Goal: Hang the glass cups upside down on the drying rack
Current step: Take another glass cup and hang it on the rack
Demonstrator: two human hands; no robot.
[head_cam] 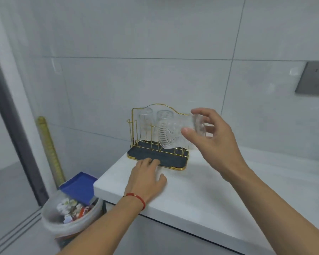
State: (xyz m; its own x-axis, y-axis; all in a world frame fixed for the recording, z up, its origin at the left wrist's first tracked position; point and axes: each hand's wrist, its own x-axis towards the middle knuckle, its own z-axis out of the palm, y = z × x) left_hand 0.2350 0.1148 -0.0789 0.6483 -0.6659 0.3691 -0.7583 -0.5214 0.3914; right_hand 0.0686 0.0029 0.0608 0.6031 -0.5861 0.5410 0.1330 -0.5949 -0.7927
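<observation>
**Cup rack station: one glass in hand, two on the pegs**

Item 1. Drying rack point(134, 126): gold wire frame with upright pegs on a dark tray with a gold rim. I see it standing at the back left corner of the white counter point(201, 196), close to the tiled wall.

Item 2. Two hung glasses: one point(145, 116) at the rear left of the rack, one point(164, 115) beside it toward the middle. Both sit mouth down over pegs; they are faint against the wall.

Item 3. Patterned glass cup point(170, 134): clear, ribbed. I see it tilted, nearly on its side, mouth pointing down and left over the rack's right-hand pegs. Whether its rim touches a peg I cannot tell.

Item 4. Right hand point(212, 138): grasping the patterned glass cup by its base end, thumb in front, fingers curled around the far side.

Item 5. Left hand point(146, 176): spread flat, palm down, holding nothing. The fingertips rest on the front edge of the rack's tray, the heel on the counter. A red bracelet point(136, 198) circles the wrist.

Item 6. Surroundings: a waste bin point(70, 214) with litter on the floor left of the counter, a blue box point(79, 186) leaning at its rim, and a grey wall socket point(313, 78) at far right.
</observation>
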